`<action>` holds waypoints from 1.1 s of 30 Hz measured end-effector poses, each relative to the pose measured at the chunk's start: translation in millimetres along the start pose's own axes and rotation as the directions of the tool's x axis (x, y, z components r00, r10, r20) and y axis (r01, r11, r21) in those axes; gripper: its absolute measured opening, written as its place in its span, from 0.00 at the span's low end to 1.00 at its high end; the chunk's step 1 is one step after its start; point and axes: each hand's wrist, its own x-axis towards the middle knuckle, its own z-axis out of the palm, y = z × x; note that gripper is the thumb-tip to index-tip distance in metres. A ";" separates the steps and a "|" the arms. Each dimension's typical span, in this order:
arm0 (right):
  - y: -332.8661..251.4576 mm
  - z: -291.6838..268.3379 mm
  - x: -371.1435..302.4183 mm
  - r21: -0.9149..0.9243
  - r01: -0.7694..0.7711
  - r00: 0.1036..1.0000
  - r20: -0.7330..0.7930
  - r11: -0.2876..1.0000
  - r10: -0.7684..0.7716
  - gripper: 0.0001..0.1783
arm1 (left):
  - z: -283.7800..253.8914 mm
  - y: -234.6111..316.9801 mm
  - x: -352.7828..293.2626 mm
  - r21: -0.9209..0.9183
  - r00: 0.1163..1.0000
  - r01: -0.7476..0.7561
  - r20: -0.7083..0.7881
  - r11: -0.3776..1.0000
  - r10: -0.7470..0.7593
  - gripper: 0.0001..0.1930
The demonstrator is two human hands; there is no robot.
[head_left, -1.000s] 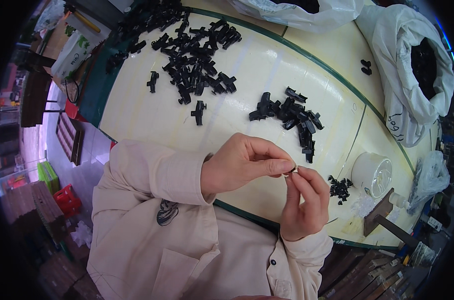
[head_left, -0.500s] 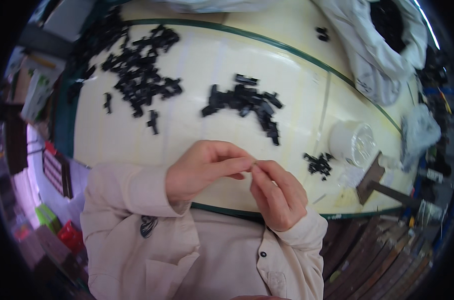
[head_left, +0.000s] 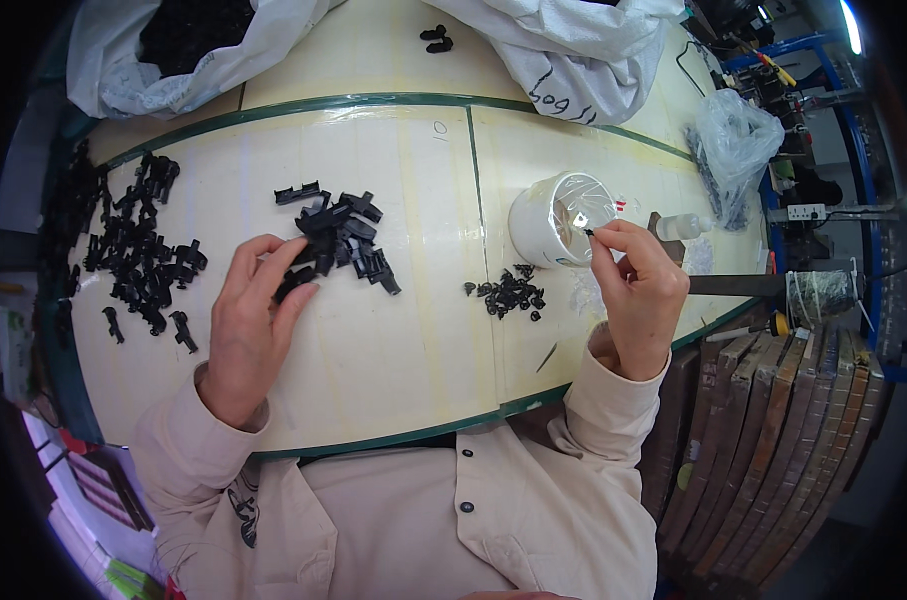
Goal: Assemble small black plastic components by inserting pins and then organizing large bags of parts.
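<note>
While the right hand (head_left: 641,285) pinches a tiny black piece (head_left: 588,232) by the white tub's (head_left: 531,228) right edge, a light fingertip hold seems wise; left of the tub, the half-open left hand (head_left: 248,330) curls at black clips (head_left: 348,228) (I cannot tell whether gripping).

On my table (head_left: 413,330), I am seeing a white sack (head_left: 273,50) gaping at the far left, while another white sack (head_left: 583,60) is slumping in folds farther right. A clear plastic bag (head_left: 738,140) is lying crumpled toward my right, and a small clear bottle (head_left: 681,227) is resting nearer me. Beyond, a blue metal frame (head_left: 793,45) is bending round and a light tube (head_left: 851,27) is glowing. Below the table's right edge, flat brown boards (head_left: 773,450) are standing side by side; at my lower left, a slatted brown rack (head_left: 113,490) is showing.
</note>
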 end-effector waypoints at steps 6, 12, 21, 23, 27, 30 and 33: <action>4.0 1.6 2.5 -0.048 0.074 0.995 0.067 0.996 -0.071 0.07 | 0.0 0.6 -7.3 -0.141 0.998 0.064 -0.009 0.988 -0.066 0.26; -5.4 -9.3 -8.5 0.187 -0.059 0.980 -0.174 0.980 0.092 0.07 | -3.2 1.4 2.5 -0.385 0.966 0.259 0.123 0.886 -0.228 0.32; -78.0 44.8 -37.7 0.618 0.012 1.000 -0.016 0.786 -0.003 0.12 | -8.6 -5.7 -11.8 -0.105 0.995 0.094 0.050 0.990 -0.089 0.27; -83.1 47.7 -40.0 0.679 -0.055 0.998 0.060 0.732 0.019 0.11 | -8.8 -7.2 -10.9 -0.067 0.998 0.052 0.039 0.996 -0.049 0.27; -87.7 52.8 -47.3 0.811 -0.185 0.978 0.208 0.555 0.022 0.11 | -12.7 -8.2 -8.9 0.043 0.969 -0.236 0.081 0.971 0.232 0.24; -89.9 58.8 -47.3 0.892 -0.325 0.938 0.347 0.314 -0.015 0.11 | -13.3 -4.0 -10.2 -0.059 0.927 -0.362 0.078 0.930 0.366 0.23; -89.4 59.6 -46.6 0.881 -0.467 0.881 0.471 0.073 -0.053 0.11 | -20.0 5.1 -10.4 -0.189 0.911 -0.386 0.077 0.903 0.405 0.25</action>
